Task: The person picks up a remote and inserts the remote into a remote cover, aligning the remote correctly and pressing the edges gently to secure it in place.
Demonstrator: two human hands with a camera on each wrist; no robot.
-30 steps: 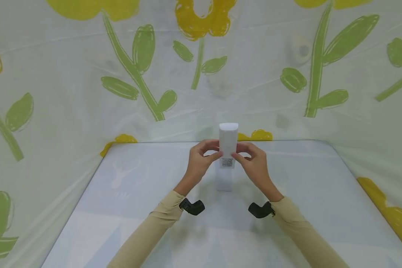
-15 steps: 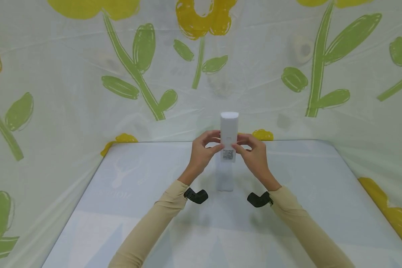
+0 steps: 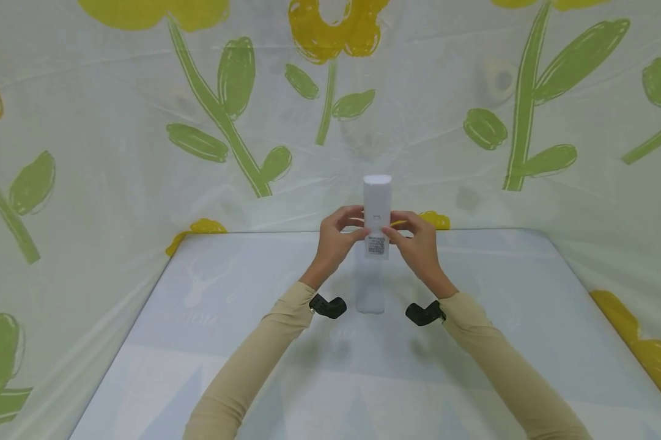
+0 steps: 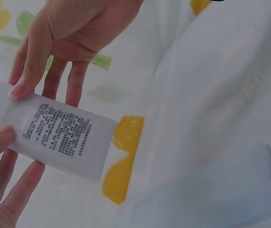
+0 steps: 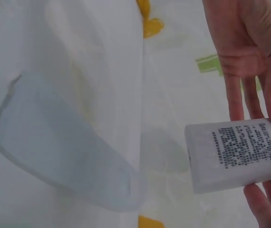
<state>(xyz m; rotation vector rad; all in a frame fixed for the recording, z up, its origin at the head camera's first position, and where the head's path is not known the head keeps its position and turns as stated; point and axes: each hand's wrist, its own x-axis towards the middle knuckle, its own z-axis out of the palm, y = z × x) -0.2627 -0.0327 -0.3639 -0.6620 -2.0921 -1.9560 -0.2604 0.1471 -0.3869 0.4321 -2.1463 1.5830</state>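
The lift appears complete, release not yet made: a slim white plastic block with a black-printed label is held upright just right of frame centre, clear of the pale-blue tabletop, pinched between thumb and bent fingers of the left hand and the right hand.
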